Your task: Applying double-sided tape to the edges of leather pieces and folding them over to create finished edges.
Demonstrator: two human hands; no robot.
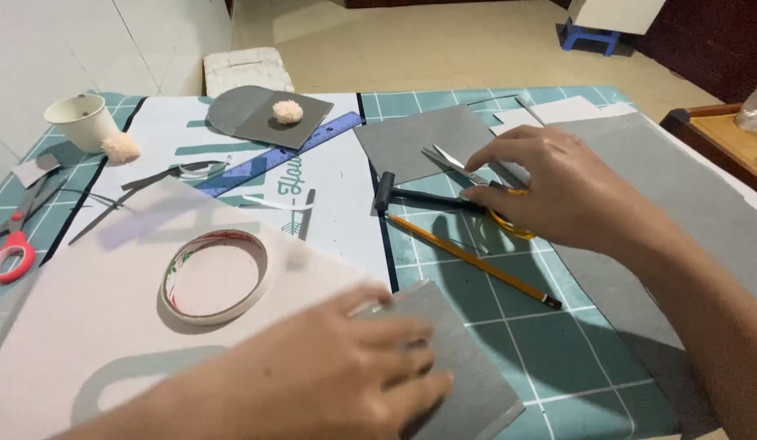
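A grey card (456, 358) is pressed flat by the left hand (329, 379) at the mat's (558, 350) near edge. Yellow-handled scissors (476, 183), apparently gripped, are covered by the right hand (549, 191). One pencil (472, 259) lies between.

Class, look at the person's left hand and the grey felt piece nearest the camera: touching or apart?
Touching. The head view shows the left hand lying flat on the grey felt piece, its fingers spread over the sheet's surface with no gap visible.
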